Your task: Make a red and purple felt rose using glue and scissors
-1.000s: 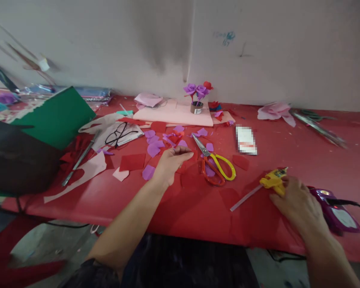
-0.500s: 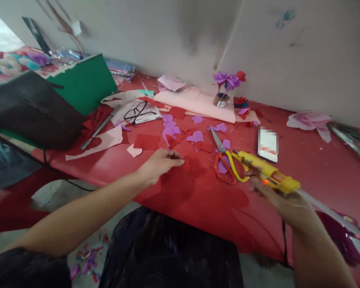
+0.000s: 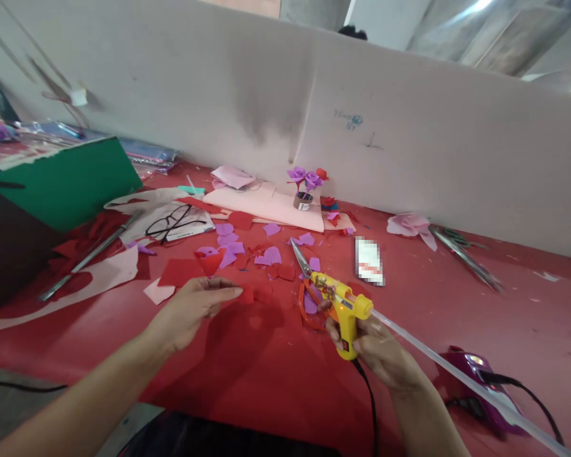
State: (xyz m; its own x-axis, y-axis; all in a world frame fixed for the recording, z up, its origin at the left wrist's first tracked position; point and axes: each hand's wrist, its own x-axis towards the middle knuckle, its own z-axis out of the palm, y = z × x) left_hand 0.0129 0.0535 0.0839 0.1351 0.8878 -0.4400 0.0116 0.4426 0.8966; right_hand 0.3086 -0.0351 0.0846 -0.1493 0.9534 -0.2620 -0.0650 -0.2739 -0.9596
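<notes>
The person's left hand (image 3: pixel 195 311) is over the left side of the tabletop (image 3: pixel 190 384), its thumb and forefinger pinched on a small red piece (image 3: pixel 246 294). The outline of that piece is hard to tell against the red surface. To the right, the right hand (image 3: pixel 378 352) holds a yellow glue gun (image 3: pixel 347 311), fingers wrapped around the handle, the nozzle aimed to the far left. A black cable (image 3: pixel 370 390) hangs from the handle, and a long clear glue stick (image 3: pixel 433 355) runs from the back toward the near right, passing over a purple power strip (image 3: pixel 502 397).

The glue gun partly covers a pair of scissors (image 3: pixel 301 257), whose blades point far and left. Just left of them, purple pieces (image 3: pixel 269 256) lie scattered among red scraps, with a red sheet (image 3: pixel 178 273) near the left hand. A metal rod (image 3: pixel 95 254) lies at the left, and a phone (image 3: pixel 370 270) lies beyond the glue gun.

Farther off, glasses (image 3: pixel 174 223) rest at the left, partly on a white packet. Near the wall (image 3: pixel 171 82), purple and red flowers (image 3: pixel 309 179) stand upright in a round holder (image 3: pixel 303 202) on pink sheets (image 3: pixel 261 206).
</notes>
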